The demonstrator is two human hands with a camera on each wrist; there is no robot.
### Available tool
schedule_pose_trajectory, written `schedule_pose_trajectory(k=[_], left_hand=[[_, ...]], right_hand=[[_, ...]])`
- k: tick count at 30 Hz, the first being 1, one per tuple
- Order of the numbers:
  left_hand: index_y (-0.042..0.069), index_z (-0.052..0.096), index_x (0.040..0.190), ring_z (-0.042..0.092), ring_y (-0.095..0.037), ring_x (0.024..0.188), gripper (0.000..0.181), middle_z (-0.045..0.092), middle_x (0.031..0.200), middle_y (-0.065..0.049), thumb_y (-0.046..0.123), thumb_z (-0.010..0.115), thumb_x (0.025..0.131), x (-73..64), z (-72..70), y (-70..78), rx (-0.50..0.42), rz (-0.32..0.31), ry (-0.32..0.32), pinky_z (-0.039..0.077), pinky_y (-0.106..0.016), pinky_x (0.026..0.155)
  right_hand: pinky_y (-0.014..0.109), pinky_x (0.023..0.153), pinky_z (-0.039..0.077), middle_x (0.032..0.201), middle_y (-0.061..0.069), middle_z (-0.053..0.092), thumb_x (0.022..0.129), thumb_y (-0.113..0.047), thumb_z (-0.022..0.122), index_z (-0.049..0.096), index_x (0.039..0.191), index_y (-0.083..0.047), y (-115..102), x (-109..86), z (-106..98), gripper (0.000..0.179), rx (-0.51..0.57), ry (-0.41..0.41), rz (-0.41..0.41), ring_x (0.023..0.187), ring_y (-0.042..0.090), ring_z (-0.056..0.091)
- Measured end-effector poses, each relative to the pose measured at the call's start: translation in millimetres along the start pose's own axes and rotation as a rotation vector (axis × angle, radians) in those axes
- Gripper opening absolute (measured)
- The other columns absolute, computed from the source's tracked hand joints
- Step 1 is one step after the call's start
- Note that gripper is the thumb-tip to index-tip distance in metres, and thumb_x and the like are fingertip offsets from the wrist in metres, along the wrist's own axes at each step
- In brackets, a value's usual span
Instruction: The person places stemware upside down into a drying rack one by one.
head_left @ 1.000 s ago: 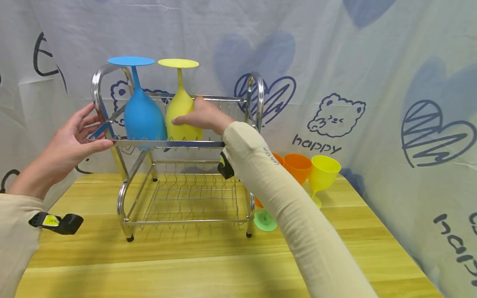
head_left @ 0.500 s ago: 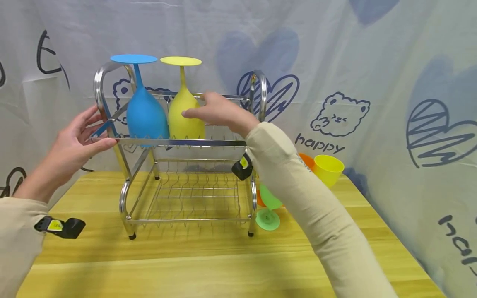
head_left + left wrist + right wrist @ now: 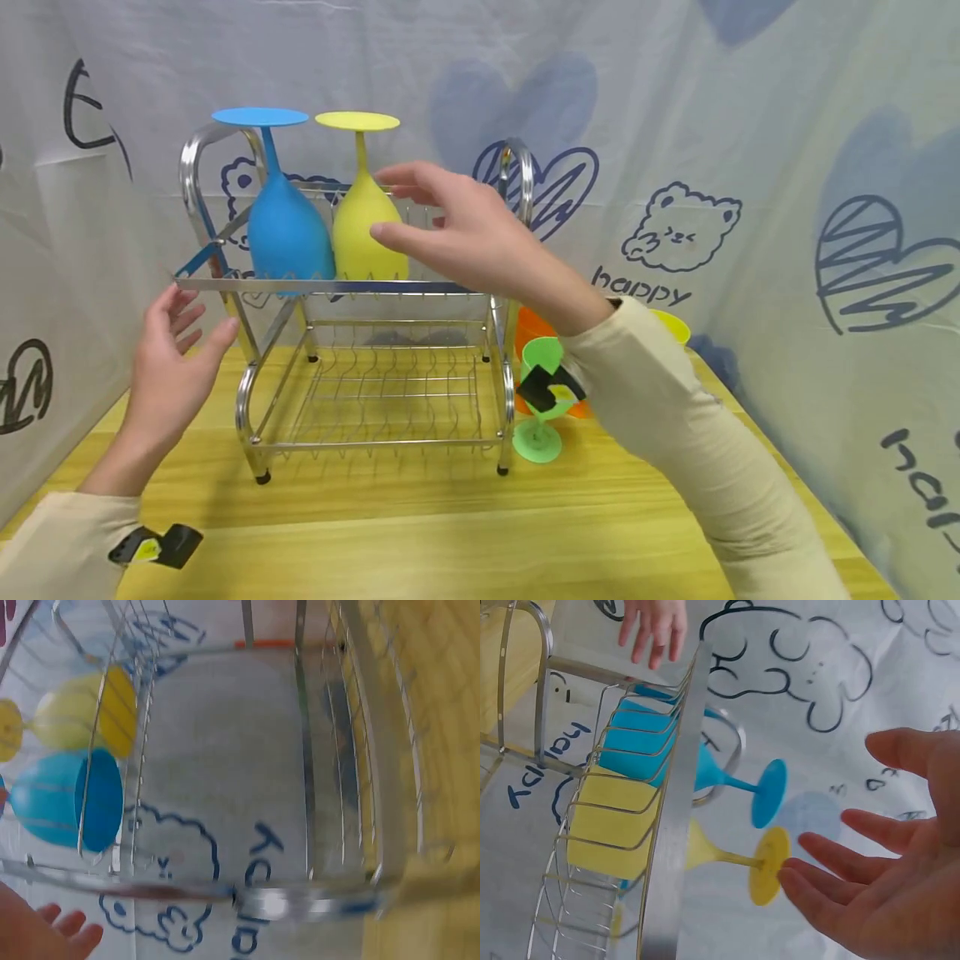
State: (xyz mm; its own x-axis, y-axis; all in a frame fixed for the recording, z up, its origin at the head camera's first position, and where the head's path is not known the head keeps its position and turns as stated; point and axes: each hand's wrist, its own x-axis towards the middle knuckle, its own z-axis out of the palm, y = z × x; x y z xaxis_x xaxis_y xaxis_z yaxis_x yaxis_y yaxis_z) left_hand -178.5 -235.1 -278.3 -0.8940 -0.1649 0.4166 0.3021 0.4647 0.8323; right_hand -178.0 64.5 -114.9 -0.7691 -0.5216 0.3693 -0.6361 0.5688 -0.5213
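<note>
A blue goblet and a yellow goblet stand upside down, side by side, in the upper tier of a chrome dish rack. Their round bases point up. My right hand is beside the yellow goblet with fingers spread and nothing held; in the right wrist view this hand is apart from the goblets. Below the rack's upper left corner my left hand is held with thumb and fingers apart, gripping nothing. In the left wrist view the two goblets' mouths show through the wires.
Right of the rack, a green goblet stands upright on the wooden table. Orange goblets and another yellow goblet are behind it, partly hidden by my right arm. A printed cloth hangs behind the table.
My right hand has let go of the yellow goblet and drawn back to the right. My left hand has come off the rack's upper left corner and dropped lower.
</note>
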Motion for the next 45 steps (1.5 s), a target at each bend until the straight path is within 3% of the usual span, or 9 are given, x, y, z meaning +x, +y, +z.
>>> schedule_pose_trajectory(k=[5, 8, 11, 15, 19, 23, 27, 34, 45], left_hand=[[0.005, 0.010, 0.154, 0.024, -0.029, 0.141, 0.069, 0.021, 0.156, -0.016, 0.023, 0.050, 0.101, -16.7, 10.8, 3.6, -0.018, 0.010, 0.024, 0.025, -0.018, 0.110], [0.006, 0.008, 0.154, 0.026, -0.032, 0.139, 0.070, 0.021, 0.155, -0.017, 0.022, 0.051, 0.101, -28.2, 18.3, 5.1, -0.047, 0.014, -0.013, 0.029, -0.005, 0.099], [0.004, 0.004, 0.154, 0.025, -0.037, 0.138, 0.074, 0.020, 0.155, -0.018, 0.022, 0.052, 0.101, -41.0, 29.3, 4.7, -0.085, 0.011, -0.082, 0.029, -0.004, 0.099], [0.002, 0.004, 0.153, 0.026, -0.041, 0.136, 0.076, 0.020, 0.155, -0.020, 0.020, 0.054, 0.100, -53.8, 43.7, 3.2, -0.117, 0.001, -0.168, 0.029, -0.003, 0.096], [0.001, 0.005, 0.153, 0.027, -0.041, 0.136, 0.076, 0.020, 0.154, -0.022, 0.018, 0.056, 0.099, -60.3, 53.0, 1.6, -0.130, -0.022, -0.207, 0.030, -0.003, 0.095], [0.001, 0.003, 0.153, 0.025, -0.042, 0.137, 0.079, 0.019, 0.154, -0.023, 0.015, 0.057, 0.098, -62.4, 58.4, -0.3, -0.149, -0.037, -0.223, 0.027, -0.028, 0.112], [0.000, 0.001, 0.153, 0.023, -0.043, 0.137, 0.082, 0.018, 0.155, -0.024, 0.014, 0.059, 0.097, -63.1, 62.3, -2.6, -0.165, -0.041, -0.241, 0.023, -0.057, 0.111], [-0.001, 0.009, 0.153, 0.022, -0.043, 0.138, 0.082, 0.020, 0.154, -0.024, 0.021, 0.063, 0.095, -66.6, 79.3, -4.7, -0.122, -0.044, -0.289, 0.023, -0.059, 0.110], [0.001, 0.023, 0.151, 0.027, -0.042, 0.136, 0.077, 0.027, 0.152, -0.023, 0.026, 0.066, 0.092, -78.6, 114.9, -3.7, -0.144, -0.047, -0.370, 0.025, -0.059, 0.109]], right_hand=[[0.023, 0.100, 0.041, 0.135, 0.002, 0.055, 0.093, -0.018, 0.065, 0.052, 0.136, -0.006, 6, -27.3, -1, 0.046, 0.106, 0.188, -0.101, 0.123, 0.010, 0.048], [0.027, 0.099, 0.043, 0.132, 0.006, 0.057, 0.092, -0.010, 0.065, 0.054, 0.132, 0.000, 14, -40.6, 3, 0.042, 0.188, 0.300, -0.160, 0.120, 0.012, 0.050], [0.031, 0.098, 0.045, 0.129, 0.011, 0.058, 0.091, -0.003, 0.063, 0.054, 0.129, 0.003, 25, -55.5, 8, 0.040, 0.229, 0.412, -0.201, 0.118, 0.014, 0.052], [0.035, 0.100, 0.044, 0.129, 0.014, 0.058, 0.090, 0.001, 0.061, 0.051, 0.130, 0.005, 44, -79.1, 15, 0.041, 0.216, 0.550, -0.164, 0.120, 0.018, 0.052], [0.036, 0.102, 0.041, 0.132, 0.013, 0.056, 0.091, 0.002, 0.061, 0.048, 0.133, 0.004, 68, -100.8, 24, 0.044, 0.227, 0.623, -0.038, 0.123, 0.018, 0.049], [0.039, 0.104, 0.039, 0.134, 0.015, 0.053, 0.091, 0.002, 0.061, 0.046, 0.134, 0.004, 97, -115.7, 35, 0.046, 0.266, 0.629, 0.074, 0.125, 0.021, 0.047], [0.042, 0.106, 0.037, 0.137, 0.016, 0.049, 0.091, -0.002, 0.064, 0.044, 0.136, 0.005, 128, -123.7, 46, 0.050, 0.266, 0.616, 0.171, 0.127, 0.027, 0.044], [0.044, 0.111, 0.030, 0.147, 0.017, 0.037, 0.089, -0.017, 0.071, 0.035, 0.144, 0.002, 171, -138.9, 62, 0.068, 0.252, 0.577, 0.329, 0.135, 0.031, 0.034], [0.049, 0.111, 0.029, 0.154, 0.020, 0.024, 0.082, -0.021, 0.079, 0.016, 0.152, -0.001, 207, -149.7, 97, 0.096, 0.275, 0.500, 0.465, 0.139, 0.035, 0.026]])
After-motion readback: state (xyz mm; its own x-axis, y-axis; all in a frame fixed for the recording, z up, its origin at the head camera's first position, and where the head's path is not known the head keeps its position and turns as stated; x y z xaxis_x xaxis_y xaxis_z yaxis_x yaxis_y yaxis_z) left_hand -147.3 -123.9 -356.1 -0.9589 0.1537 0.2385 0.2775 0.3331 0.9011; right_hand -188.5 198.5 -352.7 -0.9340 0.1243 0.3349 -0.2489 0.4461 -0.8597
